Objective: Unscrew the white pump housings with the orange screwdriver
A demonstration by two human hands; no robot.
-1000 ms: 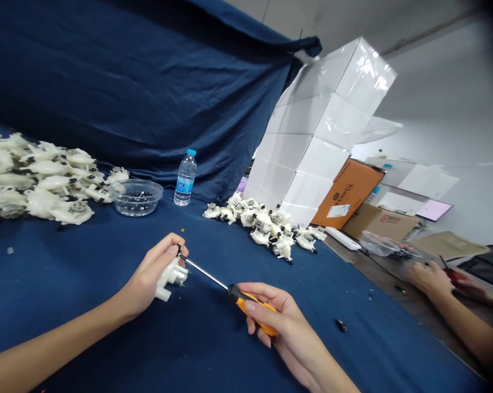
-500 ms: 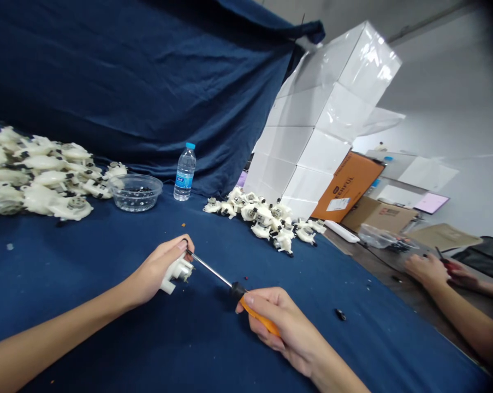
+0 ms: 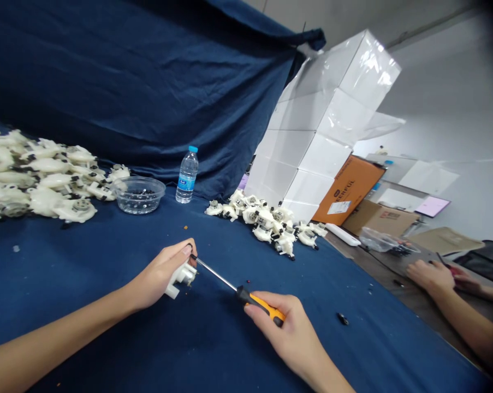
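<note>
My left hand (image 3: pixel 158 274) is closed around a white plastic part (image 3: pixel 180 280), which is mostly covered by the palm and fingers. A small black piece (image 3: pixel 194 256) shows at the fingertips on top of it. My right hand (image 3: pixel 285 327) grips the orange and black handle of a screwdriver (image 3: pixel 260 305), with its thumb along the near side. The metal shaft points up and left, and its tip meets the black piece; the exact contact is too small to make out.
White plastic parts form a large pile (image 3: pixel 45 180) at left and a smaller pile (image 3: pixel 266 218) ahead. Between them stand a clear bowl (image 3: pixel 138 204) of small dark pieces and a water bottle (image 3: pixel 186 176). White boxes (image 3: pixel 307 136) rise behind. Another person's hands (image 3: pixel 434 278) work at right.
My right hand's fingers have shifted and loosened on the screwdriver handle, showing more of it. The left hand still holds the white part. The whole view has shifted slightly.
</note>
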